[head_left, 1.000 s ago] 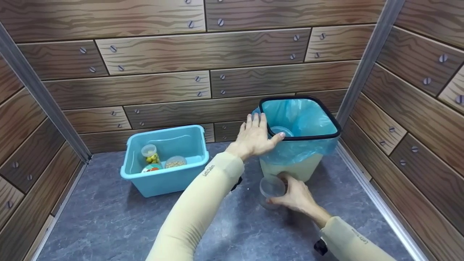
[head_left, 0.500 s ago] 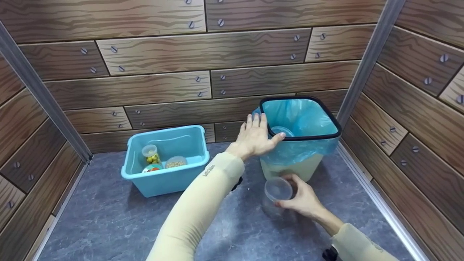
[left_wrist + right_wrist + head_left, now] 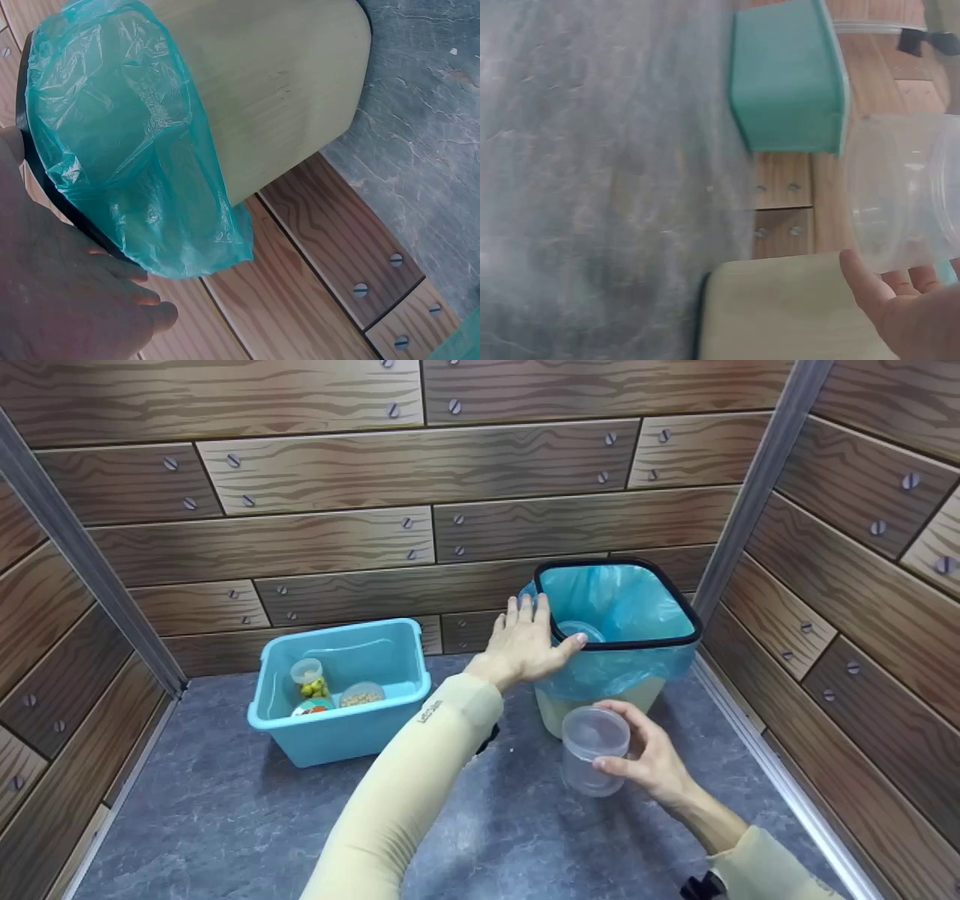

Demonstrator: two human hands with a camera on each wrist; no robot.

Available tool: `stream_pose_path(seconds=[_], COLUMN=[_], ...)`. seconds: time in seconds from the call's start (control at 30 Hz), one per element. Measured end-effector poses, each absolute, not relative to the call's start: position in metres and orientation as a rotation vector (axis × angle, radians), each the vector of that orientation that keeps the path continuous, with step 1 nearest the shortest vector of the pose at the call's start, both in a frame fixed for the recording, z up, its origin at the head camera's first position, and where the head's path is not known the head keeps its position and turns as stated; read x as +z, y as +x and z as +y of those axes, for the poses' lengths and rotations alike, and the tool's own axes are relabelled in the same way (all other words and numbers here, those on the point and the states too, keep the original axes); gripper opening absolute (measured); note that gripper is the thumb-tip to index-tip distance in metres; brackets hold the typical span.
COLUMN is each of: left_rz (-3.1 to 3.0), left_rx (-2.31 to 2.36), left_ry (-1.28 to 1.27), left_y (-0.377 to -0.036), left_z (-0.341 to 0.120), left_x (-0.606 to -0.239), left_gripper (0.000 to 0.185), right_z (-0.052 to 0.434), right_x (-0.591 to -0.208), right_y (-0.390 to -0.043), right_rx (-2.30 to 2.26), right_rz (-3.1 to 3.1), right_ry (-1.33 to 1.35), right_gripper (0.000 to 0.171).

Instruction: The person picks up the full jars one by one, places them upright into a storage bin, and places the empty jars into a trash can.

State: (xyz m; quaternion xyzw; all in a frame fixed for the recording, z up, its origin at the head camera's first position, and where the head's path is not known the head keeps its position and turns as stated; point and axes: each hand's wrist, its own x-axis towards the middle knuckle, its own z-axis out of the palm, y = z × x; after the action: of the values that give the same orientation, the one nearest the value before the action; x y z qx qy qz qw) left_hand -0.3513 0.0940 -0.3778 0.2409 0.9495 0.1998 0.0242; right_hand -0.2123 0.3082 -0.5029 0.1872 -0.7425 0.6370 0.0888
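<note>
My right hand [image 3: 656,761] holds a clear plastic jar [image 3: 592,769] from its right side, thumb in front and fingers curled behind. Above the floor, in front of a trash can [image 3: 556,709], the jar looks see-through, with no contents visible. In the right wrist view the same jar [image 3: 900,191] lies against the fingers. My left hand [image 3: 519,649] rests on the can's black rim [image 3: 637,645], fingers straight and spread. A blue bag [image 3: 112,112] lines the can and folds over its rim. Inside the can lies a round clear item [image 3: 581,631], partly hidden by the rim.
A light-blue tub [image 3: 337,735] stands to the left, holding a jar of yellow-green pieces [image 3: 315,686], a container of beige pellets [image 3: 362,695] and a container with a colourful top [image 3: 313,707]. Wood-patterned walls [image 3: 330,472] enclose the grey floor [image 3: 225,825].
My right hand has lifted the clear jar from near the can's base, up and to the right. The left hand has stayed on the rim.
</note>
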Motion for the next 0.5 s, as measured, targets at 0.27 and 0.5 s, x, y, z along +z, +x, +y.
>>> stream_pose_path(seconds=[0.27, 0.5], left_rz=[2.936, 2.925], left_rx=[0.621, 0.634], left_ry=[0.719, 0.742], left_y=[-0.353, -0.354], left_z=[0.095, 0.094], left_x=[-0.379, -0.377], left_gripper=[0.104, 0.104], right_z=[0.307, 0.312], right_x=[-0.467, -0.423], right_y=[-0.210, -0.217], right_rx=[1.862, 1.791], right_rz=[-2.144, -2.110], right_ry=[0.653, 0.620], right_gripper=[0.071, 0.070])
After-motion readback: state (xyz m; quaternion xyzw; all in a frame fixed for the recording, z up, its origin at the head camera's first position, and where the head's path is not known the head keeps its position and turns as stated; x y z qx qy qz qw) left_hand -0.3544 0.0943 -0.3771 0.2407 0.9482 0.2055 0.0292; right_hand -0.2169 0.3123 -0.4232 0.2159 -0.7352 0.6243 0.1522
